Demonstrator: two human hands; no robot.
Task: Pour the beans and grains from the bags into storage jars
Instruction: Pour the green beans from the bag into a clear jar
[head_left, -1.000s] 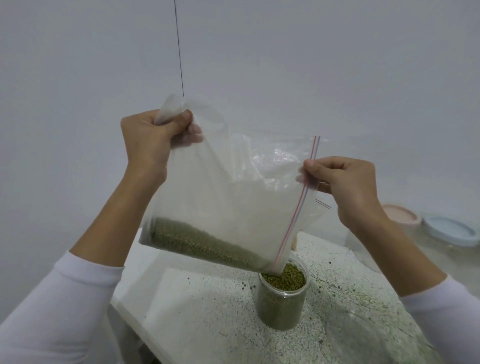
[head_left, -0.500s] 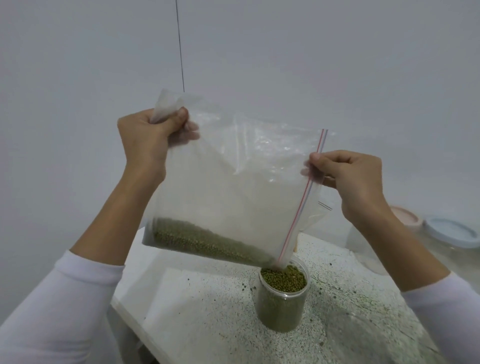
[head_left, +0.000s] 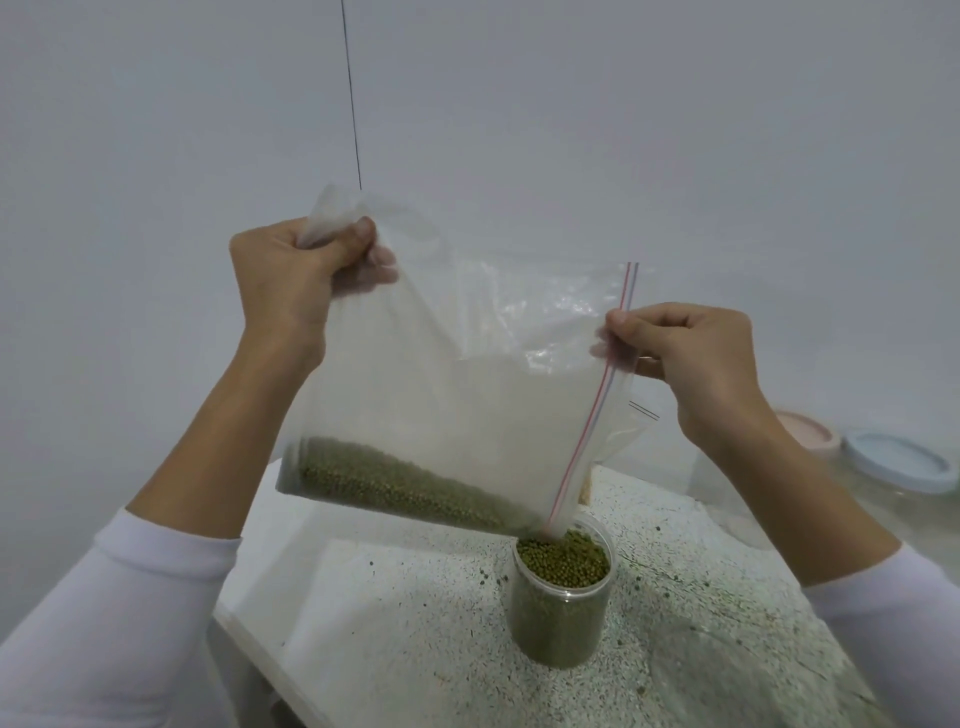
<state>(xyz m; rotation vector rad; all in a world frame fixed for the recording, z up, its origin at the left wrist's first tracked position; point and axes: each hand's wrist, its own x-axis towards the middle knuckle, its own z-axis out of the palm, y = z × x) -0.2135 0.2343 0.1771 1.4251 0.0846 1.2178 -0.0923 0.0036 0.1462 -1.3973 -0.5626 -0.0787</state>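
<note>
A clear zip bag (head_left: 457, 374) hangs tilted above the table, its red-and-blue zip edge pointing down to the right. Green mung beans (head_left: 395, 486) lie along its lower edge and run toward the open corner. That corner sits just over a clear round jar (head_left: 561, 597) filled almost to the rim with the same beans. My left hand (head_left: 291, 280) grips the bag's upper left corner, held high. My right hand (head_left: 685, 348) pinches the zip edge on the right, somewhat lower.
The jar stands on a speckled white table (head_left: 415, 639) with a few stray beans scattered near it. At the far right are two containers, one with a pink lid (head_left: 810, 431) and one with a pale blue lid (head_left: 898, 460). A plain wall is behind.
Both hands have lifted the bag slightly and the bag has tipped a little more toward the jar. The jar has not moved.
</note>
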